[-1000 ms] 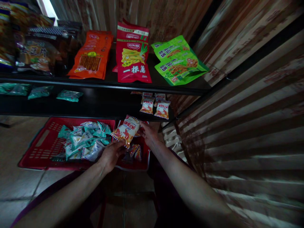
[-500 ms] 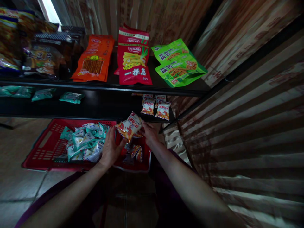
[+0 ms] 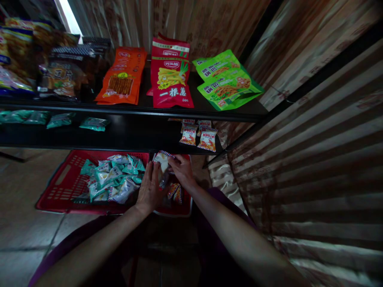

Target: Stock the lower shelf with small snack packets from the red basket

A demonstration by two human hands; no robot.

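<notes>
Above the right part of a red basket [image 3: 56, 175], a small white snack packet [image 3: 162, 160] with a striped edge is between my hands. My right hand [image 3: 182, 171] grips its right side. My left hand [image 3: 149, 189] lies against its lower left, fingers fairly straight and pointing up; its thumb is partly hidden. Teal and white packets [image 3: 113, 177] fill the basket's middle, left of my left hand. Below my right hand, orange striped packets [image 3: 175, 193] lie in the basket. Small red and white packets [image 3: 207, 139] stand on the lower shelf at the right.
On the upper shelf [image 3: 131, 110] are orange bags [image 3: 122, 77], red bags [image 3: 171, 79], green bags [image 3: 229, 83] and brown bags [image 3: 62, 75]. Teal packets [image 3: 94, 123] lie on the lower shelf's left. A pleated curtain [image 3: 314, 159] hangs at the right beside a black shelf post.
The held packet has been turned and lowered toward the basket; its printed orange face no longer shows. Both hands have moved with it, and the whole view has shifted slightly.
</notes>
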